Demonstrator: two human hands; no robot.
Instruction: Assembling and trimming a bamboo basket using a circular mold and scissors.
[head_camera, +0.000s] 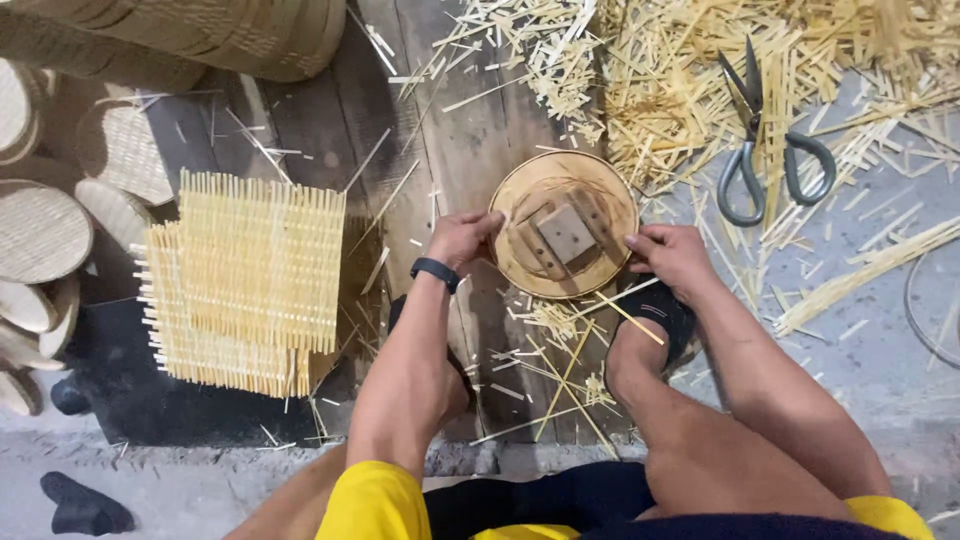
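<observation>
The work went on at floor level, on dark wooden planks (330, 120) laid over a grey concrete floor (880, 340), with pale bamboo offcuts (680, 80) heaped thickly across the upper right. At the top left lay the edge of a large woven basket (230, 35), and down the left side stood stacks of small round woven lids (40, 235). Beside them, on the planks, lay a pile of square woven bamboo mats (250, 280), their strip ends sticking out all round. Between the person's knees, on the planks, sat a round wooden mould (566, 225) with a small square block at its middle. The left hand (460, 238), a black band at its wrist, was curled over the mould's left rim, fingers closed on the edge. The right hand (672, 255) gripped the right rim in the same way, thumb pressed to it. A pair of grey-handled scissors (765, 145) lay well apart among the offcuts, blades slightly open.
</observation>
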